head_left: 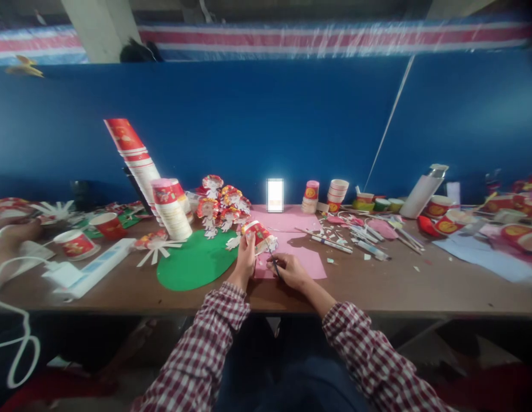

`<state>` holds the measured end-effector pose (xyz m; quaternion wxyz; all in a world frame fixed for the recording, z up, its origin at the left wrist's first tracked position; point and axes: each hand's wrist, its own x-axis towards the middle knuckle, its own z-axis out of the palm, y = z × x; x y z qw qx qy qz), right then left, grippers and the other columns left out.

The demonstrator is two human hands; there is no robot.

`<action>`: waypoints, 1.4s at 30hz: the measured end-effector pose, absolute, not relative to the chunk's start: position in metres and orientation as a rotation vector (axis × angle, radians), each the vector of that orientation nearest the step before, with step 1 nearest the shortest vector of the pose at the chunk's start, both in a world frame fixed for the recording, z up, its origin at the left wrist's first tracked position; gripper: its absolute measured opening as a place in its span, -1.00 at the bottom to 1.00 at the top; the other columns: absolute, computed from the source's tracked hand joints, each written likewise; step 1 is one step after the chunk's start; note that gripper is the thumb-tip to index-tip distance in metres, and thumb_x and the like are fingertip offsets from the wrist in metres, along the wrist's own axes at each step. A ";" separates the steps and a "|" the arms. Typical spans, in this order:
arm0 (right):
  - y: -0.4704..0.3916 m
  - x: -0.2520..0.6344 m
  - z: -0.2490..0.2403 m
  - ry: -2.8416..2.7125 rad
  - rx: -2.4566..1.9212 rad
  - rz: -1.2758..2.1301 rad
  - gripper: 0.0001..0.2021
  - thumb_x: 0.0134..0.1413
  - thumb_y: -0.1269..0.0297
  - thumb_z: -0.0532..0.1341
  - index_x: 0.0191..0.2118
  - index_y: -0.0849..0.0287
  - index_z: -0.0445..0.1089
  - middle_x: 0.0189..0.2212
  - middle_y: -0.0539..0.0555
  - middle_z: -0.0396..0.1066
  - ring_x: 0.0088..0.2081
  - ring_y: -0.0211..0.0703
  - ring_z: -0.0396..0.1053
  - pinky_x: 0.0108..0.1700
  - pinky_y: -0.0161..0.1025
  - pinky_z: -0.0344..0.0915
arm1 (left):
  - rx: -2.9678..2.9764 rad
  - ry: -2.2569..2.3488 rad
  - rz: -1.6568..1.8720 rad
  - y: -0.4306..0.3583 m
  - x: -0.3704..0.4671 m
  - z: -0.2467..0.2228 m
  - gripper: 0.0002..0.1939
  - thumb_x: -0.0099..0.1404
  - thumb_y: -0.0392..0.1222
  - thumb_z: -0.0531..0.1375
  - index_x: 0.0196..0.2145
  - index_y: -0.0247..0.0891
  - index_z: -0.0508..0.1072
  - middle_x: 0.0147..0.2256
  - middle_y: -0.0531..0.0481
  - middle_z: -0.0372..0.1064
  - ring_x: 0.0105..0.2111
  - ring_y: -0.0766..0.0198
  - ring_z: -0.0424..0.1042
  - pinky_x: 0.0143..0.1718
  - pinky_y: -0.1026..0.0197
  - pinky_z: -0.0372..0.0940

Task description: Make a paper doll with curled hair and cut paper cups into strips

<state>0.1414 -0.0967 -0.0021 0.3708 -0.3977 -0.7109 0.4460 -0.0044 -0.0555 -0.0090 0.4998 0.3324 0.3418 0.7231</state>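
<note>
My left hand [245, 258] is closed around a red and white paper cup [261, 232], tilted on its side above the pink paper [311, 264]. In my right hand [292, 270] is a thin dark pen or brush [276, 268]; which of the two I cannot tell. Its upper end points at the cup, but whether it touches is unclear. Beside my left hand lies a green oval sheet [197, 266]. Several red-and-white paper cut-out figures [212, 209] stand in a cluster just behind that sheet.
Leaning stacks of paper cups [171, 214] stand to the left, near a white power strip [100, 266] with a charger cable. On the right are pens [328, 240], paper scraps and a bottle [424, 191]. Another person's hand [15, 237] shows at far left. A blue partition [249, 120] rises behind.
</note>
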 end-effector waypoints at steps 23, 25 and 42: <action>-0.097 0.144 -0.005 -2.053 -1.068 0.869 -0.69 0.03 0.07 0.20 -0.23 0.20 0.46 -0.62 -0.05 0.27 -0.57 -0.34 0.15 -0.54 -0.40 0.03 | 0.541 0.713 1.792 -0.050 -0.019 -0.005 -0.62 0.17 0.04 0.22 -0.16 -0.27 0.38 -0.15 -0.19 0.46 -0.13 0.11 0.47 -0.09 0.06 0.33; -0.097 0.144 -0.006 -2.064 -1.069 0.846 -0.70 0.03 0.07 0.21 -0.23 0.20 0.46 -0.61 -0.04 0.27 -0.57 -0.35 0.15 -0.53 -0.40 0.03 | 0.525 0.718 1.794 -0.049 -0.019 -0.006 -0.60 0.16 0.06 0.23 -0.17 -0.29 0.38 -0.17 -0.22 0.47 -0.15 0.11 0.47 -0.10 0.06 0.34; -0.097 0.144 -0.002 -2.113 -1.069 0.827 -0.69 0.02 0.07 0.20 -0.22 0.19 0.47 -0.60 -0.04 0.27 -0.56 -0.33 0.15 -0.53 -0.39 0.03 | 0.434 0.552 1.740 -0.043 -0.030 -0.008 -0.42 0.26 0.27 -0.05 -0.11 -0.30 0.36 -0.18 -0.19 0.42 -0.22 0.19 0.44 -0.12 0.12 0.32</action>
